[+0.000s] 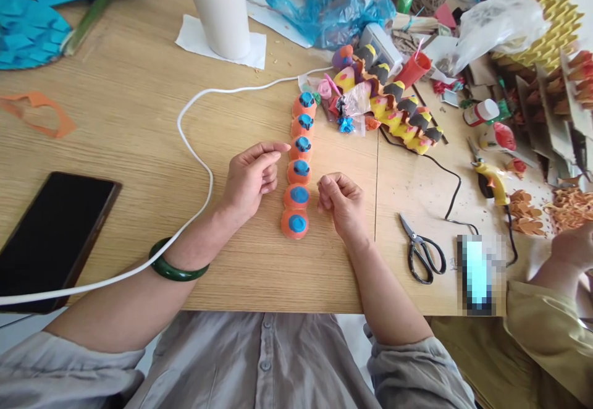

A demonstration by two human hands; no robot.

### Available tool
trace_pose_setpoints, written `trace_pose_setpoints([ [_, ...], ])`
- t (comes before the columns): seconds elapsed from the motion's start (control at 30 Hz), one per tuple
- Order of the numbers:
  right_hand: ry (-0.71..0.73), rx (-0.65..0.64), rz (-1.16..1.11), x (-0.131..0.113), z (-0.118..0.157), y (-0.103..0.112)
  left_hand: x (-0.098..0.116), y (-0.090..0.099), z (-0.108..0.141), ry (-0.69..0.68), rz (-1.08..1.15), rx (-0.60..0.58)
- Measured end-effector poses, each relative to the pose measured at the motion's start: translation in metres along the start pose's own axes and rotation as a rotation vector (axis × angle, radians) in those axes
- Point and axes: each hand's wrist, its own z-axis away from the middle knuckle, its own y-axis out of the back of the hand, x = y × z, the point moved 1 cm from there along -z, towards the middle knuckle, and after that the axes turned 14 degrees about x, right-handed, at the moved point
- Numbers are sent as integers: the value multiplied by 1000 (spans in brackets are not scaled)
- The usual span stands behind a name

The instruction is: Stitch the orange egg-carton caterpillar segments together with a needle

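Note:
A narrow strip of egg carton (296, 208), its several bumps painted orange, lies lengthwise on the table. Each bump carries a blue disc, and the farther ones have dark pieces around theirs. My left hand (252, 177) is beside the strip on its left; the index finger points out to the strip's edge and seems to touch it, the other fingers loosely curled, nothing visible in them. To the right of the strip, my right hand (341, 202) is closed in a pinch. A tiny dark bit shows at its fingertips, too small to name.
A white cable (208, 193) runs over my left forearm, near a black phone (55, 230). Scissors (421, 248) and a yellow glue gun (493, 180) lie to the right. Painted carton pieces (393, 106) and a blue plastic bag (343, 7) crowd the back. A co-worker's arm (560, 273) rests at far right.

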Motion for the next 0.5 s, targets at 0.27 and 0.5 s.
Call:
trace_pose_setpoints([
  [0.27, -18, 6, -18, 2, 3, -1, 0, 0, 16, -270, -203, -91],
  [0.5, -18, 1, -24, 1, 10, -4, 1, -4, 33, -610, -512, -207],
])
